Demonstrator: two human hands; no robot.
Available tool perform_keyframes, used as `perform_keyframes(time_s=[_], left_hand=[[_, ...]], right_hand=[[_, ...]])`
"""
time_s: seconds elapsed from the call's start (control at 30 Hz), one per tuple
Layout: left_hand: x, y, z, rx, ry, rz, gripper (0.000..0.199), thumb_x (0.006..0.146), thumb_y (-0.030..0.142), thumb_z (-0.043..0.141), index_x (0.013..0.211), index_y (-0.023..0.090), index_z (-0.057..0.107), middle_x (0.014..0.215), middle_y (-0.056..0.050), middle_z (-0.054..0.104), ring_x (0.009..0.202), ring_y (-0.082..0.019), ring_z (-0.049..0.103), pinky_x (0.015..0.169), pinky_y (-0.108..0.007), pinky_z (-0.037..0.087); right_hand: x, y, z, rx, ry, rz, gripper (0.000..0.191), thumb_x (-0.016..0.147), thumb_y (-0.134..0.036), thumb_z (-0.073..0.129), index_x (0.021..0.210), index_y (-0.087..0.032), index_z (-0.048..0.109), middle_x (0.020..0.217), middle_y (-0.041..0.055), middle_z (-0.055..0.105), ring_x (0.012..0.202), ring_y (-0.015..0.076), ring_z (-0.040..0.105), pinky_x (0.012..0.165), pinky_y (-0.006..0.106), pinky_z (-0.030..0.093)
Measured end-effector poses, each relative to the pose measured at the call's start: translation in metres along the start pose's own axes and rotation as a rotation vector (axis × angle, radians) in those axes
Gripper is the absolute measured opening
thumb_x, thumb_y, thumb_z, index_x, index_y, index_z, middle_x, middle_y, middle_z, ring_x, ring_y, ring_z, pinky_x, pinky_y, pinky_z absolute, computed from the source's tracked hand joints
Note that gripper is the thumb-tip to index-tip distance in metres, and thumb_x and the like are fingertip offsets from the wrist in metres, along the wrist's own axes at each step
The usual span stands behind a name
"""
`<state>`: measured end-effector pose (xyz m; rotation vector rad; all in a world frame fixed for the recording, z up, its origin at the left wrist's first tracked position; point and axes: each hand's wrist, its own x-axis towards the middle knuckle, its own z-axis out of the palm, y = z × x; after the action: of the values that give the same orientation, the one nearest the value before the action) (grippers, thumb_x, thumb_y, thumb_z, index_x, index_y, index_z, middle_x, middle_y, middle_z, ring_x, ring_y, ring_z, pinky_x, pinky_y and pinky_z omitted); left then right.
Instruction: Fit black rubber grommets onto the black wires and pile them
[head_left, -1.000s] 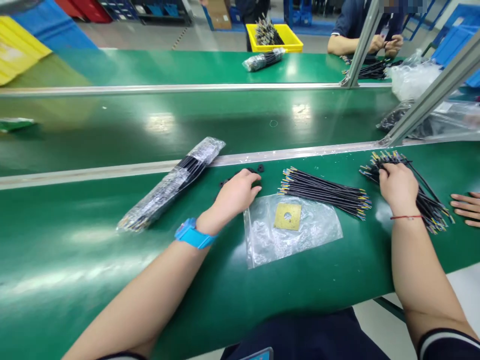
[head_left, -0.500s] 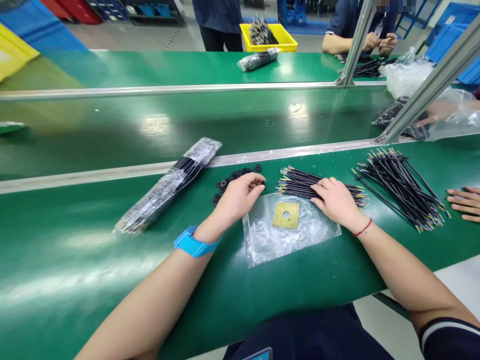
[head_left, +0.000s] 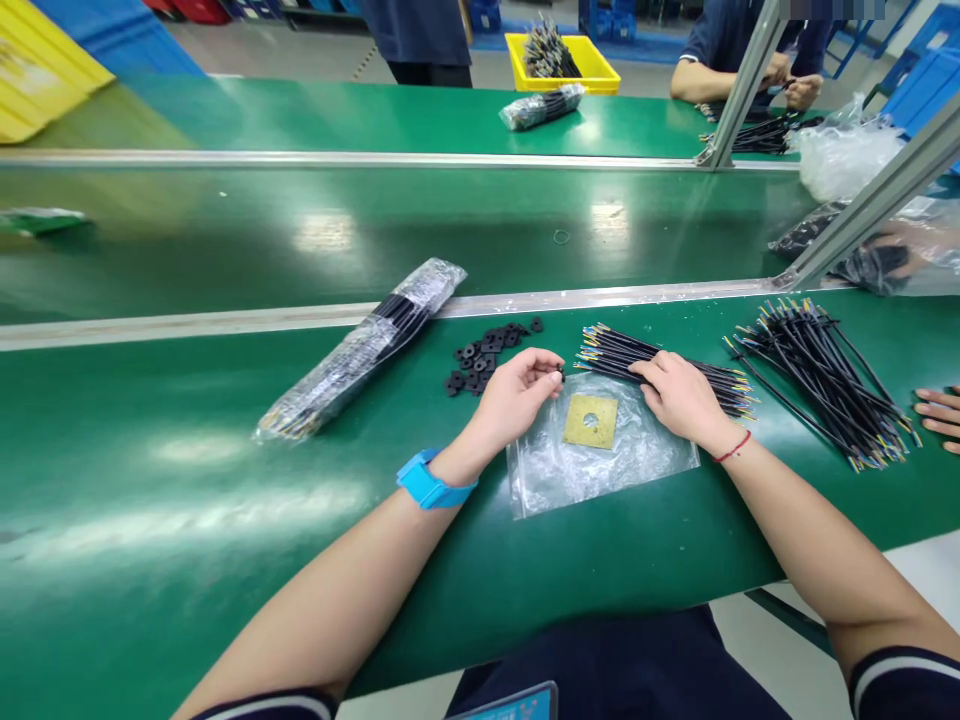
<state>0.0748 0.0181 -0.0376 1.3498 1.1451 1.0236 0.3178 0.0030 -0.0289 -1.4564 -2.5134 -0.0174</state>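
My left hand is closed in a pinch, with a small black piece at its fingertips. It looks like the loose black pieces with holes that lie in a scattered heap just beyond that hand. Over a row of short black cables with bared coloured wire ends rests my right hand, fingers curled onto a cable. Between my hands a clear plastic zip bag lies flat. On top of the bag is a yellowish square plate with a round hole.
Left of me lies a plastic-wrapped cable bundle. Another cable pile is at the right, near another person's hand. A metal rail and a slanted post bound the bench. Across stands a yellow bin.
My left hand has moved slightly away from the black heap toward the cables, and the small black piece now shows at its fingertips. My right hand stays on the cables. The view has shifted.
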Motion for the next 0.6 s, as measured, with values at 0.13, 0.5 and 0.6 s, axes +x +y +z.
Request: perform_keyframes(time_s=[0.13, 0.5, 0.6], left_hand=[[-0.001, -0.002, 0.002, -0.049, 0.011, -0.009, 0.018, 0.070, 0.025, 0.063, 0.085, 0.015, 0.058, 0.070, 0.001, 0.059, 0.061, -0.010, 0.058, 0.063, -0.026, 0.049], [-0.002, -0.003, 0.003, -0.086, 0.024, -0.029, 0.017, 0.071, 0.022, 0.062, 0.085, 0.014, 0.057, 0.072, 0.001, 0.059, 0.061, -0.009, 0.058, 0.064, -0.025, 0.050], [-0.003, 0.000, 0.003, -0.092, 0.014, -0.031, 0.016, 0.072, 0.022, 0.062, 0.085, 0.014, 0.057, 0.072, 0.001, 0.059, 0.061, -0.009, 0.058, 0.064, -0.025, 0.050]], right_hand=[[-0.005, -0.002, -0.009, 0.180, 0.077, -0.053, 0.028, 0.086, -0.011, 0.039, 0.105, -0.019, 0.058, 0.098, 0.0092, 0.059, 0.091, 0.0213, 0.056, 0.081, 0.036, 0.047], [-0.023, -0.019, -0.030, 0.070, -0.193, -0.178, 0.040, 0.088, -0.011, 0.038, 0.122, -0.022, 0.056, 0.088, 0.0036, 0.060, 0.073, 0.0130, 0.056, 0.064, 0.024, 0.043], [-0.022, -0.020, -0.030, 0.052, -0.214, -0.175, 0.038, 0.085, -0.008, 0.039, 0.114, -0.019, 0.061, 0.086, 0.0048, 0.059, 0.075, 0.0144, 0.056, 0.065, 0.025, 0.044]])
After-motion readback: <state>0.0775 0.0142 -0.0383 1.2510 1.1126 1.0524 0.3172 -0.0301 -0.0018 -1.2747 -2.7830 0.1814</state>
